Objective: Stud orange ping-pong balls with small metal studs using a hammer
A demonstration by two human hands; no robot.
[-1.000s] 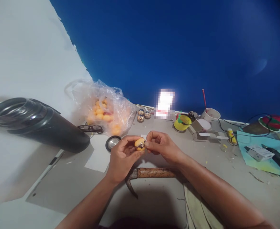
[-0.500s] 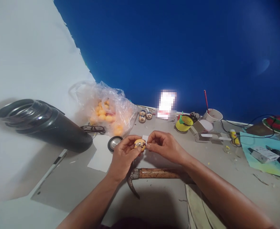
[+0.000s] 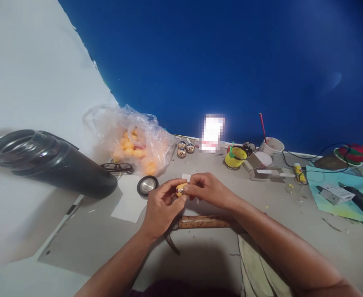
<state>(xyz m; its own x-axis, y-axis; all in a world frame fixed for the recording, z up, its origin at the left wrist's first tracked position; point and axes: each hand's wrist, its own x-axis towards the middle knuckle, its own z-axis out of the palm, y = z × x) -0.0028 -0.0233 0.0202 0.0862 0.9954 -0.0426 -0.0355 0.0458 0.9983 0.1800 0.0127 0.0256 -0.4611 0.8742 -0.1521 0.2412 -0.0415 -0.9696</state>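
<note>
My left hand [image 3: 161,208] holds a small orange ball [image 3: 179,189] between thumb and fingers. Shiny silver bits and dark patches show on the ball's face. From the other side my right hand [image 3: 210,189] is closed at it, thumb laid over the ball and fingers curled behind. Whether a small piece sits under that thumb is hidden. Below both hands lies a claw hammer [image 3: 204,222], its head partly covered by my left hand. Just left of my hands rests a black-rimmed round lid [image 3: 147,187] with a metal centre, partly over white paper [image 3: 128,206].
Orange balls [image 3: 133,148] fill a clear plastic bag [image 3: 159,140]. Three shiny decorated balls [image 3: 182,152] sit near a bright phone-like screen [image 3: 212,134]. A dark flask [image 3: 54,165] stands left; a yellow cup [image 3: 234,159], white cup [image 3: 272,147] and cyan sheet [image 3: 314,181] are right.
My right thumb has come onto the ball's face, covering part of it. The right hand has moved slightly left. The whole view has shifted a little.
</note>
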